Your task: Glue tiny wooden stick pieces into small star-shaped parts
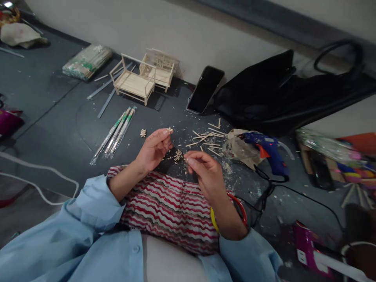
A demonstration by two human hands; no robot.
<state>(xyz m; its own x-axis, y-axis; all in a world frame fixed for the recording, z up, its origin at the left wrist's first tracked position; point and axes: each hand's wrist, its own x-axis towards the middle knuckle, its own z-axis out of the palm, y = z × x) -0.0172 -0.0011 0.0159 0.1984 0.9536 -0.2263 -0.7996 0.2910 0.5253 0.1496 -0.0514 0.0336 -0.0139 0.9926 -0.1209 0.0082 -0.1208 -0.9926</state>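
My left hand [155, 147] is closed in a pinch, with a small pale wooden piece [170, 130] at the fingertips. Lower and to the right, my right hand [205, 170] also pinches, and a tiny pale wooden bit [186, 159] shows at its fingertips. Between the hands lies a small pile of cut wooden bits [178, 155] on the dark table [58, 98]. A star-shaped cluster of wooden bits [143, 133] sits just left of my left hand. Thin wooden sticks [202, 137] are scattered beyond my right hand.
A blue glue gun [268, 149] lies at right, its cord [305, 196] trailing over the table. At the back stand a miniature wooden bench [133, 82], a second small wooden seat [163, 74] and a phone [205, 90]. Wrapped stick packets [114, 135] lie left; a black bag [264, 90] is behind.
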